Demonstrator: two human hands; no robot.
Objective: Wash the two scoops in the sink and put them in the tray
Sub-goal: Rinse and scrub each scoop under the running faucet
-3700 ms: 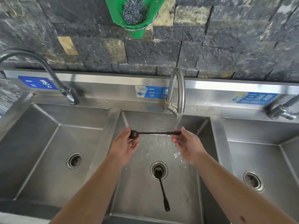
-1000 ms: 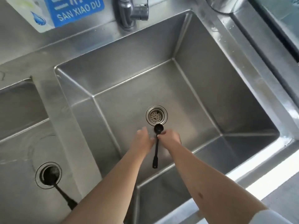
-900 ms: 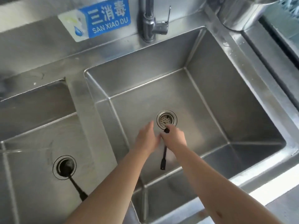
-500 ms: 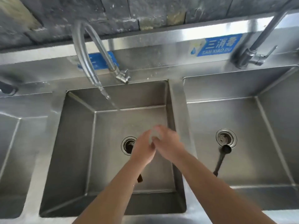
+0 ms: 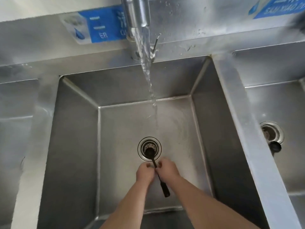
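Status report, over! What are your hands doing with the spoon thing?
Left hand and right hand both pinching black scoop by its handle. Scoop bowl lies over middle basin drain. Tap water running behind it. Nothing blocking.

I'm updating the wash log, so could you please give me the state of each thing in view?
Faucet: running.
Scoop in middle basin: lying with its bowl on the drain, both hands at its handle.
Scoop in right basin: lying by that drain, untouched.
Left hand: on the handle.
Right hand: on the handle.
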